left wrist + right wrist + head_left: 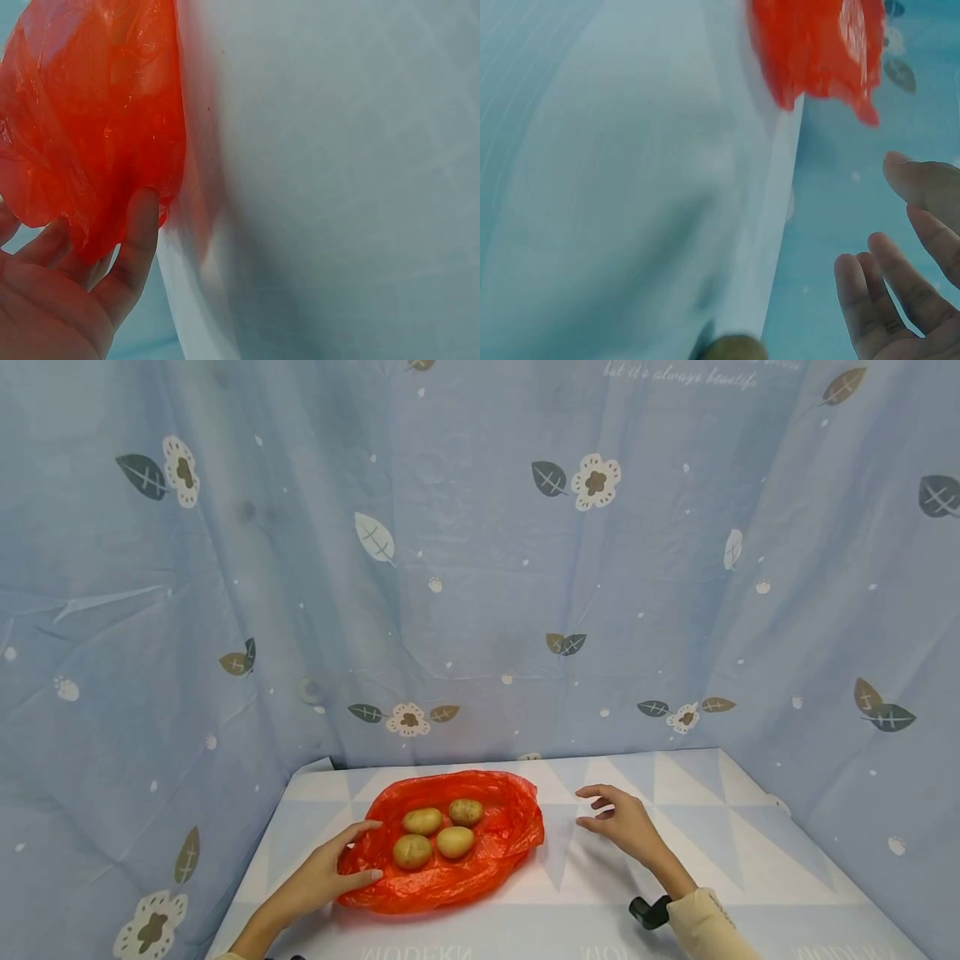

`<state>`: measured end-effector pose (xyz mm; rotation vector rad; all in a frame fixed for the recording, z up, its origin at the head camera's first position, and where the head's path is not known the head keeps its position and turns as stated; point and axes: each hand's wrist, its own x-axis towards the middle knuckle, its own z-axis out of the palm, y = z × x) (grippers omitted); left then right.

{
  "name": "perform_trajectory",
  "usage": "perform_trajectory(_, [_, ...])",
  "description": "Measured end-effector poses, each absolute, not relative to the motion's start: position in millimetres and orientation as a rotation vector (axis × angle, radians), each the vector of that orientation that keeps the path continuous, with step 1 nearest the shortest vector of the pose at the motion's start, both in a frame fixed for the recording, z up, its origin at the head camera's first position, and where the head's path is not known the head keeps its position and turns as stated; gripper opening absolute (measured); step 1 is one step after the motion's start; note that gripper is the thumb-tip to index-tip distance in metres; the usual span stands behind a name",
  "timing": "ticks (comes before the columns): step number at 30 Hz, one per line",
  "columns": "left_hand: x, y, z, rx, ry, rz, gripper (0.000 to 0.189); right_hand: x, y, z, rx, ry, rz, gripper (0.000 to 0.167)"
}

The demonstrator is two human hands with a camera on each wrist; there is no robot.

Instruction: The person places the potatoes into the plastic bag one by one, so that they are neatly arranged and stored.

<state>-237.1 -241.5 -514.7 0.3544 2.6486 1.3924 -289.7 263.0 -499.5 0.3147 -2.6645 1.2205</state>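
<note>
Several yellow-brown potatoes (455, 842) lie together in the middle of a spread red plastic bag (420, 892) on the table. At the bag's left end is my left hand (339, 865), its fingers and thumb spread wide apart. The thumb (142, 217) rests against the red film in the left wrist view, while the other fingers are partly hidden by it. Off to the bag's right, my right hand (619, 824) hovers above the table with loosely bent fingers and nothing in them. The right wrist view shows a gap between this hand and the bag's ragged edge (817, 75).
The table (600, 885) has a pale cover with triangle patterns and faint lettering near its front. A blue curtain (480, 568) with leaves and flowers encloses the back and both sides. A small black object (649, 912) sits at the right wrist by the sleeve.
</note>
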Motion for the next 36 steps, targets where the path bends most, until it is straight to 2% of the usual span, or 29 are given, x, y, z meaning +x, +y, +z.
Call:
perform_trajectory(19, [-235,-242,-513,0.337,2.630,1.411,0.072,-287,330,-512,0.187,-2.643,1.071,0.045])
perform_trajectory(36, [-233,-241,-512,0.310,2.625,1.405,0.072,-289,347,-529,0.063,-2.783,1.190,0.056])
